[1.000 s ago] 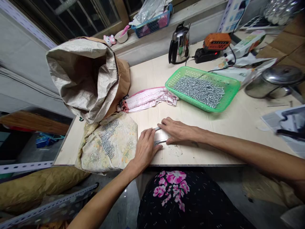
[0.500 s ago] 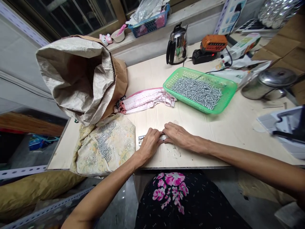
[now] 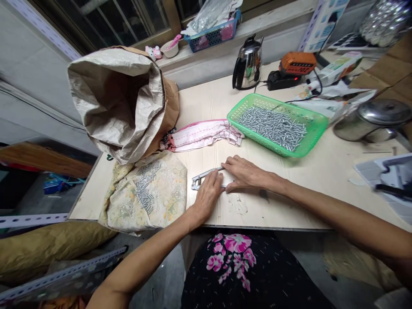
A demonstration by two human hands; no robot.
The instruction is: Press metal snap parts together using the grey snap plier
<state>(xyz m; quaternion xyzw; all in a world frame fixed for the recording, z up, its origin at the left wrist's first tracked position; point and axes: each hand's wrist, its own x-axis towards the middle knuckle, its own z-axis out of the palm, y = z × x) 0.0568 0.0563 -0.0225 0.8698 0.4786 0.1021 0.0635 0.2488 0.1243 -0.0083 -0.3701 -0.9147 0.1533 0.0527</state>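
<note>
Tool (image 3: 202,175) (metal) is lying on table (image 3: 289,199), long axis running roughly L–R, spring end twd cloth (image 3: 172,184). My L hand (image 3: 207,195) is covering its mid, nearer that end, grip underneath can't tell; my R hand (image 3: 243,171) is holding splayed handle tips, thumb near, fingers far.

It looked like a home corner doubling as a small workshop: kettle (image 3: 252,64), orange tool battery (image 3: 298,63) and basketful (image 3: 317,128) of metal pins (image 3: 273,128) shared one desk (image 3: 206,98).

Parts (image 3: 272,128) in basket (image 3: 311,128), kettle (image 3: 250,64) behind; cloth (image 3: 165,193) left of tool (image 3: 206,174).
</note>
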